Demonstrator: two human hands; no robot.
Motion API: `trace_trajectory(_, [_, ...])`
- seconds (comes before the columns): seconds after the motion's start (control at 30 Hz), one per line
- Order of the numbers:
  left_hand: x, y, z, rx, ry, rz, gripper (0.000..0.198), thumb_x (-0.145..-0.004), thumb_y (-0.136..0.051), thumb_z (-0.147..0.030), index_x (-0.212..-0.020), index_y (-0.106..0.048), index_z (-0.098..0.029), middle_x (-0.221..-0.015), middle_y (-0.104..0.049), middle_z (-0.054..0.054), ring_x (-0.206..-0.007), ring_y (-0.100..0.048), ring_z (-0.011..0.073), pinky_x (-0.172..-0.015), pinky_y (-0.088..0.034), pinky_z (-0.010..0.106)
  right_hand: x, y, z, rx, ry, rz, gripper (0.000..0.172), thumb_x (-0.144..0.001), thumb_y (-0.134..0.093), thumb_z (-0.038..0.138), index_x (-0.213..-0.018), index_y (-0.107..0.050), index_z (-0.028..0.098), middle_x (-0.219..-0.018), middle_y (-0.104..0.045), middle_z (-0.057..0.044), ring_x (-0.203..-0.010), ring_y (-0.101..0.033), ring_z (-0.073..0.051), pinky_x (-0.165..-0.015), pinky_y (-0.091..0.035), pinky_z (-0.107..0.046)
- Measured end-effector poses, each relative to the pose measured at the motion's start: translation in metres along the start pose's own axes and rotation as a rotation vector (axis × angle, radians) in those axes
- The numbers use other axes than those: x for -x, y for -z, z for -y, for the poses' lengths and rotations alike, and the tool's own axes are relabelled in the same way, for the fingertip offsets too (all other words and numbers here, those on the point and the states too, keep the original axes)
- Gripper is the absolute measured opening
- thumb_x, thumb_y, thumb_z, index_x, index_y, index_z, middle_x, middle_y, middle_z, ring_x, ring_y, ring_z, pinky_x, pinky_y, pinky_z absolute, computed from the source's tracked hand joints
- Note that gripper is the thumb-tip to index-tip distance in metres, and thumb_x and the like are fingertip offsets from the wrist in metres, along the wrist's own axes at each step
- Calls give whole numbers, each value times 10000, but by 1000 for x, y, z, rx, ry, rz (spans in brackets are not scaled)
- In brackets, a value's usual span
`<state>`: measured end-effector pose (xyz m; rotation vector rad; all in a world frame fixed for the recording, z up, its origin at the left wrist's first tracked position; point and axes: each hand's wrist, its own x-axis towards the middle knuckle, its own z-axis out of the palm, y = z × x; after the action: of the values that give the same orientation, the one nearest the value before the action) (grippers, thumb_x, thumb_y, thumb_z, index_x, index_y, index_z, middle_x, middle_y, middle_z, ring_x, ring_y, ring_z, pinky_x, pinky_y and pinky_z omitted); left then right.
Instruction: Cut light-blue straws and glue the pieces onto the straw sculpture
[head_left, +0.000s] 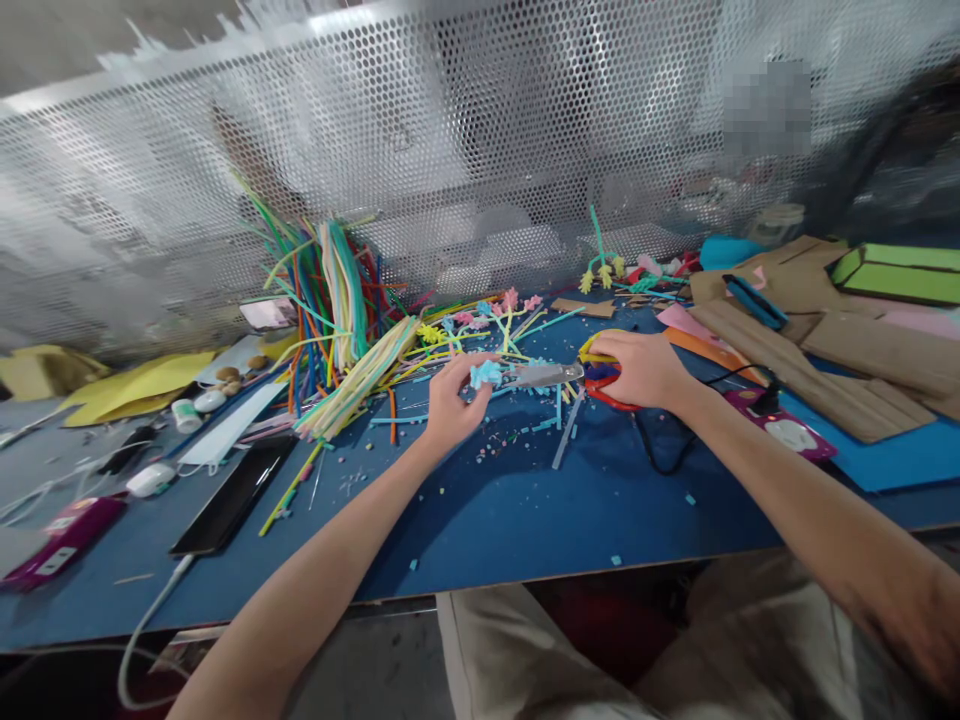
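Note:
My left hand (452,398) pinches a small light-blue pipe-cleaner piece (486,374) just above the blue tabletop (495,510). My right hand (637,368) is wrapped around the red and yellow handles of a pair of scissors (570,377). Their metal blades point left and meet the blue piece. Small cut bits of pipe cleaner lie scattered under both hands. A grey stick (566,440) rests on the table just below the blades.
A heap of colourful pipe cleaners (337,310) stands at back left against a perforated metal screen (480,150). Cardboard sheets (825,350) and a green box (900,272) lie right. A black phone (232,492), cables and a purple device (64,535) lie left.

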<state>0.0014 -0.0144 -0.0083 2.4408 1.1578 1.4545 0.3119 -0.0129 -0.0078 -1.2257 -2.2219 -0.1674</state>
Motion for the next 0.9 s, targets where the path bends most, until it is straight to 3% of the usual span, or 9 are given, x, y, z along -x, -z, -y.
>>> trace_trajectory(0.23, [-3,1,-1,65,3,79,223,-884,-660,-334,-1061,-738,-223,-847,-669,35,-767,-593,169,-678,-465,289,1,3,6,-79,-12,91,240,-746,-683,356,-951,-721,238,-1021,-762,-32,-899,-689,-213,-673,-424,-272])
trace_trajectory(0.37, [-4,1,-2,81,-52,110,148,-883,-676,-325,-954,-752,-221,-830,-661,32,-788,-599,173,-781,-494,329,1,2,6,-73,-15,101,240,-747,-693,380,-940,-719,240,-1019,-761,-34,-865,-685,-208,-659,-415,-272])
trace_trajectory(0.5, [-4,0,1,83,-53,111,126,-890,-675,-316,-875,-747,-213,-836,-660,33,-758,-596,157,-742,-492,310,0,3,6,-84,-23,116,238,-753,-698,396,-932,-714,239,-973,-759,-18,-841,-684,-196,-654,-411,-271])
trace_trajectory(0.9, [-5,-2,2,47,28,128,145,-907,-626,-310,-920,-727,-208,-864,-675,43,-790,-600,165,-719,-483,296,0,1,5,-99,-36,111,277,-772,-692,466,-930,-706,239,-955,-755,-16,-828,-680,-199,-653,-408,-278])
